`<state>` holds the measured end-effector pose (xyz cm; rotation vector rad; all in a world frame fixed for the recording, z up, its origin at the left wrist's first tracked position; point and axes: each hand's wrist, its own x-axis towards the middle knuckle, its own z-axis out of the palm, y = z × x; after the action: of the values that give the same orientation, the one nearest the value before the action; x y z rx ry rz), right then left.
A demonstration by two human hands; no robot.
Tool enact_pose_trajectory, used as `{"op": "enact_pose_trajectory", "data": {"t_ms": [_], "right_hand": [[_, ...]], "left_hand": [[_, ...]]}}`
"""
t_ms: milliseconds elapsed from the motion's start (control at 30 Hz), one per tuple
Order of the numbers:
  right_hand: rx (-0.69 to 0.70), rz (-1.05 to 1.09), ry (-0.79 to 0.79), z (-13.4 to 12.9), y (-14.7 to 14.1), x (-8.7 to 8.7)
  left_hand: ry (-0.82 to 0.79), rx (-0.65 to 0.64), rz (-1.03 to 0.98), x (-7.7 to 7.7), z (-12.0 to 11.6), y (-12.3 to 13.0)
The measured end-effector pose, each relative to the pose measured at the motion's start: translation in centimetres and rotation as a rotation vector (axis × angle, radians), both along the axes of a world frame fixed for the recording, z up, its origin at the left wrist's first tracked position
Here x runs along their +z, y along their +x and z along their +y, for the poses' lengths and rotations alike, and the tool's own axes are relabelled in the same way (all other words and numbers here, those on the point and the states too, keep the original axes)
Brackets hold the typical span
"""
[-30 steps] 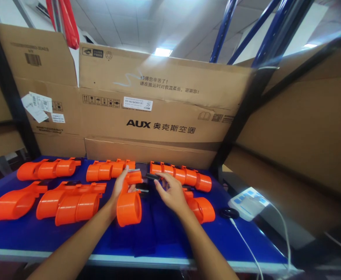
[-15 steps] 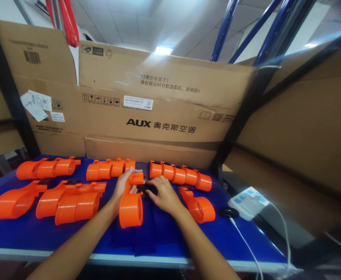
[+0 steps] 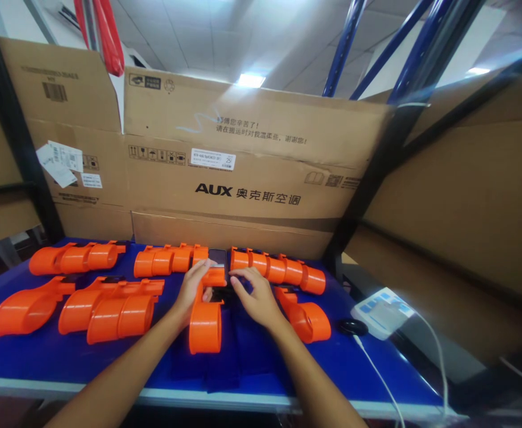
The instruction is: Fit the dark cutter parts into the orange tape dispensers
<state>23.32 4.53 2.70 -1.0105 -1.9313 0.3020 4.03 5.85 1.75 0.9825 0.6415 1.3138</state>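
Observation:
Near the middle of the blue table, my left hand (image 3: 192,293) is wrapped round the upper part of an orange ring-shaped part (image 3: 206,327), whose ring hangs toward the front. A small silvery strip (image 3: 217,266) shows at its top. My right hand (image 3: 252,295) is just right of the part, thumb and fingers apart, beside a black piece (image 3: 222,293) under the orange part. No object shows between the right fingers. Behind the hands lies a dark flat device (image 3: 217,257).
Orange parts stand in rows at back left (image 3: 71,258), back middle (image 3: 172,260), back right (image 3: 279,268) and front left (image 3: 109,309). One more (image 3: 311,321) sits right of my right hand. A black mouse (image 3: 353,327) and white device (image 3: 382,312) lie farther right. Cardboard (image 3: 243,220) stands behind.
The orange part has shifted slightly right and toward the front with my left hand. My right fingers have come away from the black piece and spread apart. The view has moved slightly.

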Motion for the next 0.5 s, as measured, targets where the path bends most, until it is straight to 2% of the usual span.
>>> {"op": "enact_pose_trajectory", "data": {"t_ms": [133,300,500], "right_hand": [[0.090,0.237,-0.134,0.1,-0.9,-0.3],[0.171,0.406,-0.239,0.6,-1.7,-0.8],[0.141,0.420,-0.229,0.8,-1.2,-0.6]], "left_hand": [[0.044,-0.040,0.063,-0.2,-0.6,0.4],[0.068,-0.093,0.118,-0.3,-0.8,0.7],[0.084,-0.053,0.155,-0.4,-0.6,0.7]]}}
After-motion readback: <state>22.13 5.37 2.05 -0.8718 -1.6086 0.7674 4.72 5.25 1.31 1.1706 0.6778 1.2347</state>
